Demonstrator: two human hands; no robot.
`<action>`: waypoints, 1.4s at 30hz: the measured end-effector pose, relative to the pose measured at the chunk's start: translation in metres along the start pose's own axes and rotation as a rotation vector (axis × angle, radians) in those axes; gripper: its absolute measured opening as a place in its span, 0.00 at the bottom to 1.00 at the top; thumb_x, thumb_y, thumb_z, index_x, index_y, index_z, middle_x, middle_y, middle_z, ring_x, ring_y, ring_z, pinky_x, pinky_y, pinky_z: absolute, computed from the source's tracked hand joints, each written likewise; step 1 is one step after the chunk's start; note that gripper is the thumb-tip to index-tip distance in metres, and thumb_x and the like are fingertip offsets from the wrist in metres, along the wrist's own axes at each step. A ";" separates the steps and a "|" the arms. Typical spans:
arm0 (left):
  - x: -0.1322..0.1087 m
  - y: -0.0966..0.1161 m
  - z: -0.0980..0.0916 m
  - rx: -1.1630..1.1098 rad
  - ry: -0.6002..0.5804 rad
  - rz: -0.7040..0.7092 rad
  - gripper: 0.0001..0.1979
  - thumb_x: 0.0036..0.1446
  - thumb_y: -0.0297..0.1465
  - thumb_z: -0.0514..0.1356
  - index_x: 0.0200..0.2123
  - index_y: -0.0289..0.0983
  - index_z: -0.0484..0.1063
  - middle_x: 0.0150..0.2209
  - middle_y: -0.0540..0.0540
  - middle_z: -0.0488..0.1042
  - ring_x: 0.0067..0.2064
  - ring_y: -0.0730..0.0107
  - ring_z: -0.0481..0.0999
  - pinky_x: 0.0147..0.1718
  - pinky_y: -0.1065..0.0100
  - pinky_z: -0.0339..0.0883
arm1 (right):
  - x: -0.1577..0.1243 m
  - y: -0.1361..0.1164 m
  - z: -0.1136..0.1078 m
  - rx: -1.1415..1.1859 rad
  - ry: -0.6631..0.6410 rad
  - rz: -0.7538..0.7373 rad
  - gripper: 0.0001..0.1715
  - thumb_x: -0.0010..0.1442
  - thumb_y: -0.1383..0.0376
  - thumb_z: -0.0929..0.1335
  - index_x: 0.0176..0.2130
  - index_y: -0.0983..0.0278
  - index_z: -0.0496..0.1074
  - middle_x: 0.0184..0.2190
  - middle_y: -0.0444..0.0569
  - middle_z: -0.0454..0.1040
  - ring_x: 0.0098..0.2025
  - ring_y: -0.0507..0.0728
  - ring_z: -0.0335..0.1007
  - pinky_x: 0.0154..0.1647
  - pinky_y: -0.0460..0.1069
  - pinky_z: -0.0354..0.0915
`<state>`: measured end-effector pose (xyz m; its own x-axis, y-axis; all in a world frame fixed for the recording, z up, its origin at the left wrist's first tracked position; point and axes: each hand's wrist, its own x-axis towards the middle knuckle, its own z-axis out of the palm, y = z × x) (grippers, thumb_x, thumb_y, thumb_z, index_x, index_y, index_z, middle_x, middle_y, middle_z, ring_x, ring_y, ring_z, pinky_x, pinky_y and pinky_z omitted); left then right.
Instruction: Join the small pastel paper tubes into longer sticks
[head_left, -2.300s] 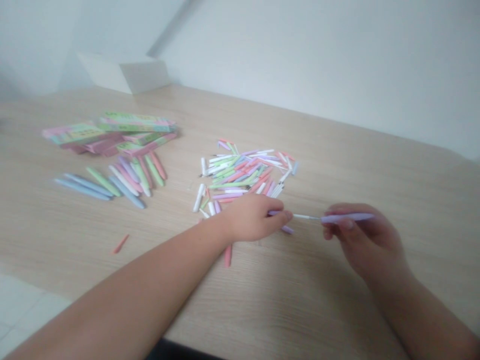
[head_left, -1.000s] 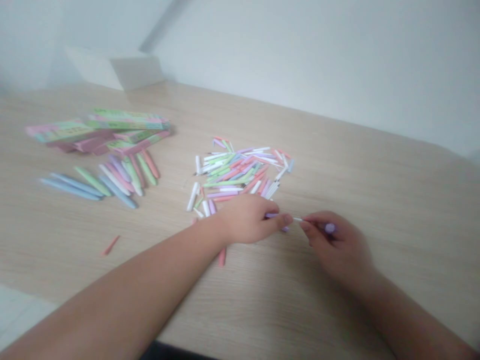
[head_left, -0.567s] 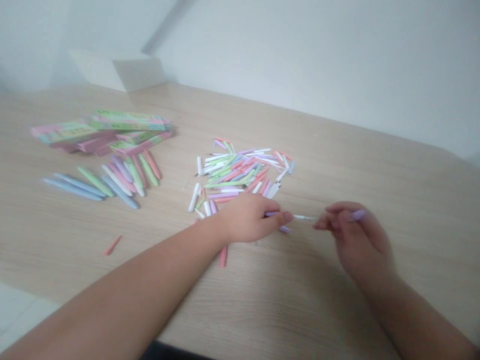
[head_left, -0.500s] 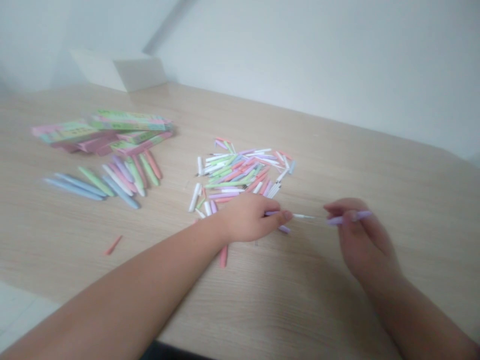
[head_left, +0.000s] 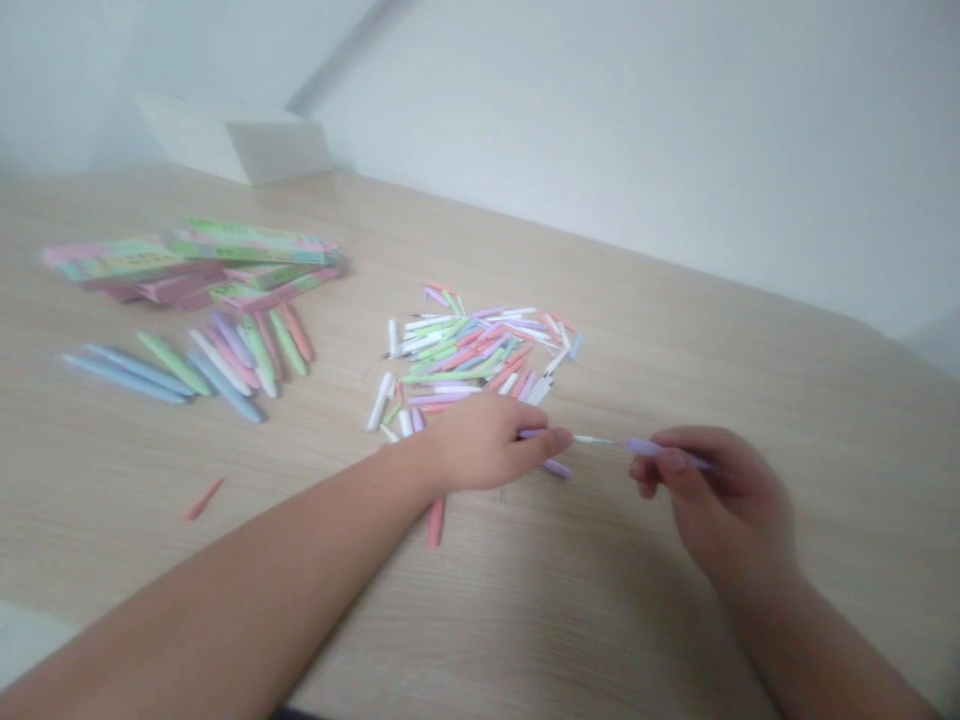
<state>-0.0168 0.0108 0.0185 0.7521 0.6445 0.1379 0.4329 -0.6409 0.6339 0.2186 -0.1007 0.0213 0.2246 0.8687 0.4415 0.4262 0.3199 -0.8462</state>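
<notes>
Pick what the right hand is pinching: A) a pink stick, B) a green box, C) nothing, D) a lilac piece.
D: the right hand pinches a lilac piece between its fingertips, in line with a thin white shaft that runs toward the left hand.

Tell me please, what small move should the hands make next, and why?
Probably the right hand should ease the lilac plastic tube straight along the thin white stem. The tube lies in line with the stem's free end and seems to meet it, while the left hand pinches the stem's other end and can keep it steady.
</notes>
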 end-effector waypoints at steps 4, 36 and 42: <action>0.000 -0.001 0.001 -0.008 -0.003 0.002 0.31 0.68 0.55 0.44 0.28 0.38 0.71 0.24 0.51 0.66 0.27 0.72 0.64 0.27 0.66 0.49 | 0.000 0.003 -0.003 -0.070 -0.026 -0.008 0.07 0.64 0.60 0.73 0.42 0.58 0.76 0.26 0.44 0.77 0.24 0.52 0.72 0.23 0.47 0.69; -0.001 -0.002 0.003 0.109 0.002 0.031 0.30 0.68 0.54 0.45 0.31 0.39 0.74 0.26 0.48 0.72 0.28 0.69 0.67 0.27 0.65 0.49 | 0.003 0.010 -0.004 -0.464 -0.192 -0.226 0.05 0.64 0.63 0.72 0.42 0.57 0.75 0.34 0.46 0.77 0.32 0.55 0.75 0.32 0.49 0.72; -0.003 0.001 0.008 0.186 -0.003 0.053 0.27 0.67 0.54 0.48 0.32 0.40 0.74 0.28 0.47 0.74 0.30 0.66 0.69 0.27 0.65 0.50 | 0.002 0.012 0.001 -0.497 -0.277 -0.279 0.07 0.64 0.64 0.72 0.44 0.55 0.75 0.38 0.46 0.78 0.36 0.56 0.76 0.37 0.51 0.73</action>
<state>-0.0149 0.0047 0.0131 0.7777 0.6067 0.1650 0.4769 -0.7402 0.4739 0.2231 -0.0948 0.0118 -0.1606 0.8648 0.4757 0.8072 0.3925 -0.4410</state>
